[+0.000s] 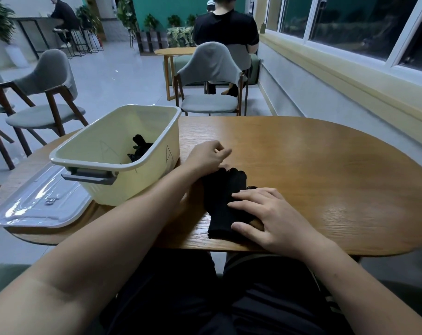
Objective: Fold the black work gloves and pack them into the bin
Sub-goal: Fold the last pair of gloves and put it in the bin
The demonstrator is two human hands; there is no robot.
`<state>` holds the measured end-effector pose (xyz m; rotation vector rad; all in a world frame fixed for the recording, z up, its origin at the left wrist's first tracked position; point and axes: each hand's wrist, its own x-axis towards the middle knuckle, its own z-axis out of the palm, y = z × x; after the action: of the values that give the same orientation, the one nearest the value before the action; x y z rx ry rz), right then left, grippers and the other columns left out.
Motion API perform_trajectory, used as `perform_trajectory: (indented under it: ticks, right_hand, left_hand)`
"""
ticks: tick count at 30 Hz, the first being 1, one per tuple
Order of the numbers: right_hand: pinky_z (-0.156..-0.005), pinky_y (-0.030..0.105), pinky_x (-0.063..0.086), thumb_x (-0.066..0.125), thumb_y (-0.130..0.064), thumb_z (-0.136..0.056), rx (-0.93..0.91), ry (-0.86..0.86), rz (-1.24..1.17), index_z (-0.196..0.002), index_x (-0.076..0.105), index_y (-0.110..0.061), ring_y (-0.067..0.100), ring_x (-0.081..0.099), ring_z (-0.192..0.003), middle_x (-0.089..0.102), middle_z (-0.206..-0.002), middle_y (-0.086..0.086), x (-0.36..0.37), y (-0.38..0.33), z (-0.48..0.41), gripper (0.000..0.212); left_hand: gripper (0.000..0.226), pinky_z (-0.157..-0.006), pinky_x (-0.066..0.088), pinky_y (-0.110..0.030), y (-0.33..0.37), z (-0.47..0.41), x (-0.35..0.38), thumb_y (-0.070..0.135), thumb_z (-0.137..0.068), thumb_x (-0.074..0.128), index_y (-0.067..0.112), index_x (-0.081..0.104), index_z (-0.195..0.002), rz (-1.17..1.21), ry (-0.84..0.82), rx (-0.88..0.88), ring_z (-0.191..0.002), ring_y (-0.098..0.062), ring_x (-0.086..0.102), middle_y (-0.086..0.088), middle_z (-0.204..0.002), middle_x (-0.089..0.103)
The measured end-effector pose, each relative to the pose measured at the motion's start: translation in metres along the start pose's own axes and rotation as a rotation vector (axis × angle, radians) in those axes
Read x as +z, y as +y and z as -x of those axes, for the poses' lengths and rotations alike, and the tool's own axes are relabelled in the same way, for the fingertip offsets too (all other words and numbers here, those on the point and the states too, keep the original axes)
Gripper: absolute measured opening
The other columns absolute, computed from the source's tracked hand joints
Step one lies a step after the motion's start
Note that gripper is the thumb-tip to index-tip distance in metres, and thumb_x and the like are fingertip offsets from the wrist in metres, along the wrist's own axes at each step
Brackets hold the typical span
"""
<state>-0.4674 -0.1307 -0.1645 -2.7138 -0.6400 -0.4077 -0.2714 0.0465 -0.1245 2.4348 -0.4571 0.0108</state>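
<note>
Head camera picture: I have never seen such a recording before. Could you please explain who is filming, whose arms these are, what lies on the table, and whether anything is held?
There is no machine here. A person wears one camera on the head. It looks forward and down, so the two bare arms are that person's own.

The wooden table carries an open cream bin with a few packed gloves inside. A pale lid lies to the left of the bin. Near the table edge, in front of the person, lie the black work gloves.

The right hand rests flat on them with straight fingers and presses them down. The left hand is at the gloves' finger end with curled fingers. Whether it pinches the fabric cannot be told.
</note>
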Motion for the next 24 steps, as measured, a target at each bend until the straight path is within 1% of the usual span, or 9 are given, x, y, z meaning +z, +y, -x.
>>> perform_trajectory:
  ticks: [3,5,7,9,11,15,19,22,24]
  right_hand:
    - [-0.121,0.039,0.030,0.047,-0.066,-0.102,0.008,0.048,-0.010,-0.138,0.067,-0.035,0.002,0.046,-0.142,0.061,-0.145,-0.019,0.000,0.000,0.000,0.051]
    - [-0.120,0.036,0.030,0.048,-0.061,-0.103,0.017,0.076,-0.030,-0.136,0.068,-0.033,0.003,0.049,-0.139,0.063,-0.141,-0.018,-0.001,0.000,0.000,0.047]
    - [-0.121,0.026,0.024,0.048,-0.054,-0.104,0.033,0.093,-0.059,-0.136,0.066,-0.029,0.001,0.049,-0.133,0.066,-0.138,-0.015,-0.003,-0.002,0.001,0.044]
    - [-0.116,0.010,0.015,0.052,-0.048,-0.103,0.062,0.102,-0.086,-0.135,0.064,-0.024,-0.001,0.043,-0.127,0.069,-0.134,-0.010,-0.006,-0.006,0.001,0.042]
    - [-0.111,0.003,0.012,0.053,-0.051,-0.101,0.089,0.089,-0.089,-0.133,0.061,-0.024,0.001,0.042,-0.123,0.070,-0.129,-0.010,-0.007,-0.008,0.001,0.043]
    - [-0.113,0.016,0.027,0.051,-0.072,-0.092,0.112,0.046,-0.067,-0.136,0.053,-0.036,-0.001,0.041,-0.128,0.064,-0.130,-0.021,-0.005,-0.006,0.001,0.057]
    - [-0.115,0.018,0.028,0.059,-0.070,-0.088,0.130,0.035,-0.117,-0.144,0.045,-0.043,-0.020,0.030,-0.126,0.062,-0.134,-0.030,-0.006,-0.004,0.001,0.064]
    - [-0.112,0.019,0.029,0.068,-0.058,-0.089,0.168,0.013,-0.154,-0.150,0.038,-0.048,-0.002,0.036,-0.136,0.059,-0.137,-0.034,-0.006,0.000,0.001,0.069]
    - [-0.110,0.019,0.030,0.072,-0.048,-0.089,0.187,-0.001,-0.179,-0.151,0.035,-0.050,0.004,0.036,-0.137,0.057,-0.138,-0.034,-0.006,0.002,0.001,0.072]
  left_hand:
    - [0.024,-0.083,0.059,-0.038,-0.013,0.014,-0.002,0.048,-0.099,0.067,0.024,0.071,-0.104,0.072,0.022,-0.048,-0.091,-0.016,0.072,0.002,-0.103,0.075]
    - [0.022,-0.083,0.056,-0.033,-0.021,0.030,-0.001,0.046,-0.095,0.073,0.025,0.072,-0.102,0.061,0.030,-0.036,-0.090,-0.011,0.069,0.006,-0.098,0.074]
    - [0.029,-0.082,0.054,-0.032,-0.029,0.044,0.000,0.051,-0.089,0.077,0.026,0.072,-0.102,0.074,0.059,-0.012,-0.091,-0.010,0.068,0.008,-0.097,0.072]
    - [0.034,-0.083,0.055,-0.033,-0.034,0.054,0.000,0.057,-0.085,0.078,0.027,0.072,-0.099,0.090,0.079,0.003,-0.092,-0.009,0.068,0.008,-0.097,0.071]
    - [0.035,-0.086,0.055,-0.033,-0.037,0.060,0.002,0.058,-0.082,0.081,0.028,0.073,-0.097,0.097,0.090,0.022,-0.093,-0.008,0.066,0.007,-0.098,0.069]
    - [0.040,-0.087,0.054,-0.029,-0.035,0.067,0.005,0.050,-0.077,0.091,0.024,0.074,-0.103,0.098,0.065,0.049,-0.095,-0.011,0.067,0.004,-0.104,0.066]
    - [0.039,-0.076,0.052,-0.023,-0.036,0.068,0.004,0.032,-0.081,0.092,0.024,0.071,-0.112,0.250,0.088,-0.039,-0.087,-0.010,0.070,0.006,-0.095,0.073]
    - [0.034,-0.066,0.048,-0.021,-0.039,0.068,0.004,0.026,-0.082,0.090,0.028,0.070,-0.110,0.279,0.121,-0.051,-0.076,-0.006,0.068,0.008,-0.090,0.073]
    - [0.030,-0.055,0.049,-0.020,-0.040,0.068,0.004,0.024,-0.086,0.087,0.027,0.069,-0.110,0.281,0.140,-0.057,-0.068,-0.011,0.065,0.006,-0.090,0.071]
